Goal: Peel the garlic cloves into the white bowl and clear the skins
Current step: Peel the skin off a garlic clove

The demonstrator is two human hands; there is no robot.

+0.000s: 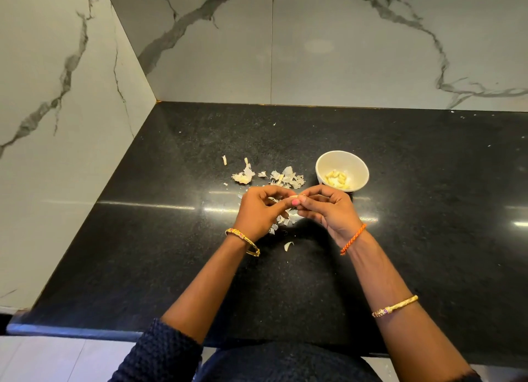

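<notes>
- Clove (294,196): pinched between both hands, just left of the bowl (360,164) and above the worktop (143,239).
- Left hand (258,214): grip clamped on the clove, fingers curled round it.
- Right hand (325,207): fingertips pinching the clove's other end, apparently picking at skin.
- Bowl: holds peeled cloves (338,179).
- Skins (285,177): scattered left of the bowl and under the hands.
- Risks: the slick clove may slip from the pinch and roll away; loose skins could drift into the bowl during the drop.
</notes>
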